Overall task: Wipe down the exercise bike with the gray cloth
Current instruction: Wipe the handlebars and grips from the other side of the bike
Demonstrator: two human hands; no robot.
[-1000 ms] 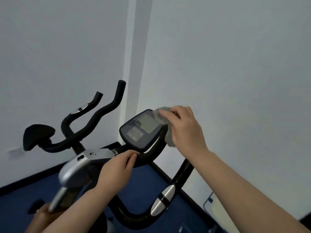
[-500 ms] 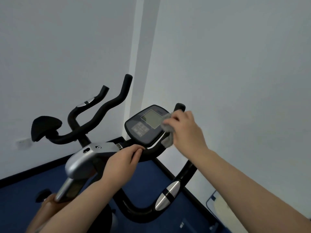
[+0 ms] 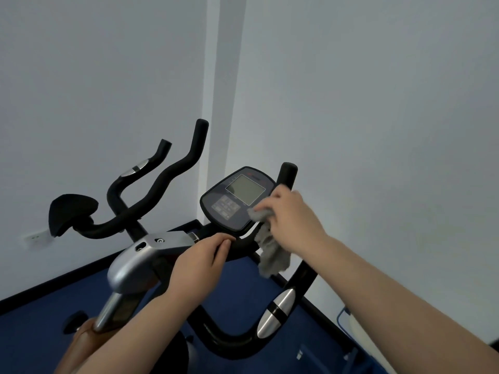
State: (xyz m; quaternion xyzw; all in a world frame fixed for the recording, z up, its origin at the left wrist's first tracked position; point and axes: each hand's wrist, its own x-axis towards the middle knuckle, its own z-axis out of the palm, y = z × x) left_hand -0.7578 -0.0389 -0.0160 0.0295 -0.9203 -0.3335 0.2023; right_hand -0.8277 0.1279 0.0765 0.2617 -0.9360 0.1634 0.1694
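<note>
Gray cloth point(image 3: 270, 252) gripped by right hand point(image 3: 291, 214) at console point(image 3: 237, 198); left hand point(image 3: 199, 260) grips handlebar point(image 3: 243, 245).

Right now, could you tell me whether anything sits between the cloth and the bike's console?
Nothing visible does. The right hand grips the gray cloth right at the near right edge of the console, part of it hanging below. The left hand holds the handlebar beneath, clear of the screen.

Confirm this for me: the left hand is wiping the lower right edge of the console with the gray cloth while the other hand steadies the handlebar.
Not quite: the head view shows the right hand holding the gray cloth at the console, while the left hand grips the handlebar.
</note>
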